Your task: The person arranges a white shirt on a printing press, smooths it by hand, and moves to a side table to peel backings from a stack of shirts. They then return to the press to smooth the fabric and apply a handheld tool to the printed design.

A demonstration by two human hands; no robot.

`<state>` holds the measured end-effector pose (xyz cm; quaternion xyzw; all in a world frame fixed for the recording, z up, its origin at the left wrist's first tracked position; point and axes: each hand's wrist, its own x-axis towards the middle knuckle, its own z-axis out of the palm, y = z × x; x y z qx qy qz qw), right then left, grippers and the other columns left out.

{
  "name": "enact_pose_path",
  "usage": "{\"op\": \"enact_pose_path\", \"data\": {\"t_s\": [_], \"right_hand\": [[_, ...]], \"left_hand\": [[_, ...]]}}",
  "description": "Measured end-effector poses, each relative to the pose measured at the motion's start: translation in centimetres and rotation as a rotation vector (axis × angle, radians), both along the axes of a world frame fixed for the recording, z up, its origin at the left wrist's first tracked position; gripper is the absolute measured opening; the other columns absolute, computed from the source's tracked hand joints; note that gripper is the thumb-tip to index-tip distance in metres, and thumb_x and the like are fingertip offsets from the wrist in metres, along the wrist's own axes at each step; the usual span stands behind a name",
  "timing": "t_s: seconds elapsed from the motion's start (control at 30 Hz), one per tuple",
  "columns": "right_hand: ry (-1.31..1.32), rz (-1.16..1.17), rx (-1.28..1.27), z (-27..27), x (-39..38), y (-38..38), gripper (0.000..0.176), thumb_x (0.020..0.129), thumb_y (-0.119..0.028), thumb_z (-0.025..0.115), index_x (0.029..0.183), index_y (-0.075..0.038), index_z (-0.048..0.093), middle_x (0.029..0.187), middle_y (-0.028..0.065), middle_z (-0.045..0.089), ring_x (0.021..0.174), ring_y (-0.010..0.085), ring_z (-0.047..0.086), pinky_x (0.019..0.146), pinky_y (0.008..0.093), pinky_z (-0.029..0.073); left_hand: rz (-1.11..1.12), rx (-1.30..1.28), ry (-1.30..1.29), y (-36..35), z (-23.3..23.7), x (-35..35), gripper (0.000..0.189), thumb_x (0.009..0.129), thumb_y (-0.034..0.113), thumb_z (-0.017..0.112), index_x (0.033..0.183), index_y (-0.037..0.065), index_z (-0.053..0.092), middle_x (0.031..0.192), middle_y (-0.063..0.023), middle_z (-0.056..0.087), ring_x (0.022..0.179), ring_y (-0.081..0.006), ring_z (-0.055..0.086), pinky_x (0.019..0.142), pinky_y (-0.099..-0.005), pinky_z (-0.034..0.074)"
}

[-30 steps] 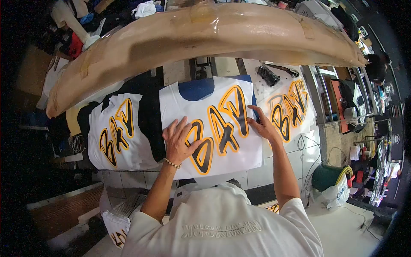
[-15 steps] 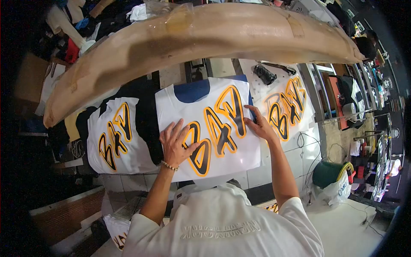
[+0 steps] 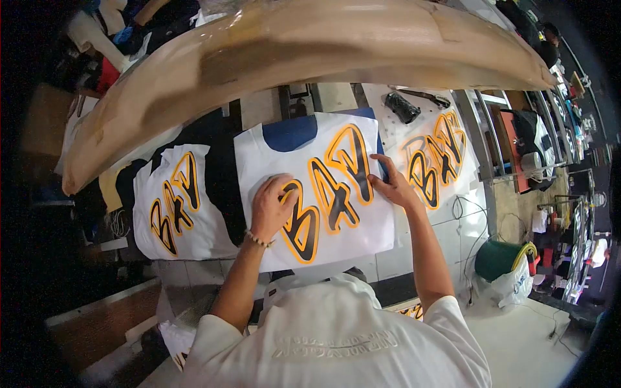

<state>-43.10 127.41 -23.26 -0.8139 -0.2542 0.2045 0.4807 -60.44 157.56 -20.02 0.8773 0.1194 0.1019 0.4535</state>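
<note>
A white shirt panel [image 3: 259, 161] with large black-and-orange BAD lettering [image 3: 333, 194] lies flat on a blue-topped board [image 3: 291, 134]. My left hand [image 3: 270, 208], wearing a beaded bracelet, is on the panel at the first letter. Its fingers are bent and drawn together over the upper edge of the B; whatever is beneath them is hidden. At the panel's right edge rests my right hand [image 3: 392, 186], index finger and thumb apart and touching the cloth beside the last letter.
Another BAD-printed white piece [image 3: 174, 213] lies on black cloth to the left. A printed sheet [image 3: 433, 161] and a black wrapped object [image 3: 402, 108] are on the right. A long brown wrapped roll [image 3: 291, 52] spans the far side. A green bin [image 3: 498, 260] stands lower right.
My left hand's spread fingers have curled together, and the hand has shifted slightly right over the B. My right hand stays near the panel's right edge.
</note>
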Motion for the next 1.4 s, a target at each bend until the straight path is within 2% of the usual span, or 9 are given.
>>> {"op": "enact_pose_path", "data": {"t_s": [0.03, 0.07, 0.13, 0.17, 0.3, 0.63, 1.13, 1.2, 1.4], "right_hand": [[0.0, -0.01, -0.035, 0.3, -0.1, 0.0, 0.055, 0.095, -0.027, 0.07, 0.142, -0.013, 0.045, 0.097, 0.0123, 0.066, 0.09, 0.0178, 0.061, 0.082, 0.0325, 0.048], [-0.001, -0.022, -0.073, 0.5, -0.2, 0.0, 0.055, 0.095, -0.027, 0.07, 0.142, -0.013, 0.045, 0.098, 0.0129, 0.066, 0.092, 0.0183, 0.062, 0.084, 0.0328, 0.049], [0.045, -0.025, -0.089, 0.9, -0.2, 0.1, 0.054, 0.096, -0.026, 0.069, 0.142, -0.013, 0.045, 0.097, 0.0124, 0.066, 0.093, 0.0189, 0.063, 0.084, 0.0331, 0.049], [0.087, -0.028, -0.103, 1.2, -0.2, 0.1, 0.053, 0.096, -0.026, 0.069, 0.142, -0.013, 0.045, 0.1, 0.0127, 0.066, 0.094, 0.0199, 0.063, 0.086, 0.0334, 0.049], [0.047, -0.02, -0.07, 1.0, -0.3, 0.2, 0.053, 0.097, -0.025, 0.068, 0.143, -0.014, 0.044, 0.11, 0.0144, 0.066, 0.102, 0.0229, 0.062, 0.091, 0.0346, 0.048], [0.076, -0.038, -0.064, 1.3, -0.5, 0.3, 0.053, 0.097, -0.027, 0.069, 0.142, -0.015, 0.045, 0.116, 0.0163, 0.065, 0.106, 0.0242, 0.061, 0.094, 0.0354, 0.047], [-0.017, -0.024, -0.055, 1.1, -0.4, 0.3, 0.054, 0.097, -0.03, 0.069, 0.143, -0.016, 0.044, 0.094, 0.01, 0.065, 0.086, 0.0173, 0.058, 0.081, 0.031, 0.047], [0.176, -0.05, -0.11, 2.1, -0.4, 0.3, 0.056, 0.094, -0.029, 0.071, 0.143, -0.015, 0.046, 0.116, 0.0204, 0.066, 0.108, 0.0297, 0.063, 0.094, 0.0406, 0.048], [0.048, -0.02, -0.12, 1.0, -0.3, 0.4, 0.058, 0.096, -0.03, 0.07, 0.143, -0.01, 0.044, 0.098, 0.0121, 0.065, 0.082, 0.0159, 0.059, 0.075, 0.0314, 0.05]], "left_hand": [[0.021, -0.157, 0.101, -0.6, 0.8, 0.9, 0.034, 0.093, 0.028, 0.067, 0.118, 0.005, 0.067, 0.121, -0.0135, 0.07, 0.079, -0.02, 0.069, 0.069, -0.0226, 0.05], [0.025, -0.156, 0.103, -0.6, 0.6, 2.0, 0.034, 0.093, 0.028, 0.067, 0.118, 0.005, 0.067, 0.121, -0.0135, 0.07, 0.079, -0.02, 0.069, 0.069, -0.0226, 0.05], [0.074, -1.055, 0.23, -0.3, -0.8, 4.4, 0.044, 0.099, 0.038, 0.056, 0.125, 0.003, 0.062, 0.128, -0.0141, 0.067, 0.084, -0.0188, 0.07, 0.068, -0.0249, 0.049], [0.05, -1.223, 0.233, 0.1, -2.2, 5.3, 0.055, 0.103, 0.046, 0.043, 0.131, 0.001, 0.056, 0.132, -0.0145, 0.065, 0.089, -0.0206, 0.071, 0.065, -0.0255, 0.047], [0.125, -1.384, 0.278, 0.8, -2.0, 7.5, 0.061, 0.106, 0.049, 0.034, 0.136, -0.002, 0.049, 0.134, -0.0178, 0.064, 0.093, -0.025, 0.072, 0.066, -0.0263, 0.048], [0.121, -1.497, 0.24, 0.6, -2.1, 7.9, 0.069, 0.105, 0.056, 0.03, 0.137, -0.003, 0.048, 0.135, -0.0199, 0.062, 0.094, -0.0274, 0.073, 0.063, -0.0269, 0.051], [0.18, -1.414, 0.241, 0.1, -2.3, 8.3, 0.069, 0.105, 0.057, 0.03, 0.134, -0.003, 0.05, 0.133, -0.0195, 0.063, 0.102, -0.029, 0.072, 0.067, -0.0302, 0.058], [0.177, -1.371, 0.25, 0.1, -2.7, 8.4, 0.068, 0.105, 0.057, 0.032, 0.133, -0.001, 0.051, 0.131, -0.0169, 0.065, 0.102, -0.0281, 0.071, 0.072, -0.033, 0.057], [0.183, -1.375, 0.248, -0.3, -4.0, 8.7, 0.067, 0.102, 0.062, 0.035, 0.131, 0.004, 0.054, 0.129, -0.0116, 0.067, 0.1, -0.0243, 0.072, 0.075, -0.0358, 0.055]]}}
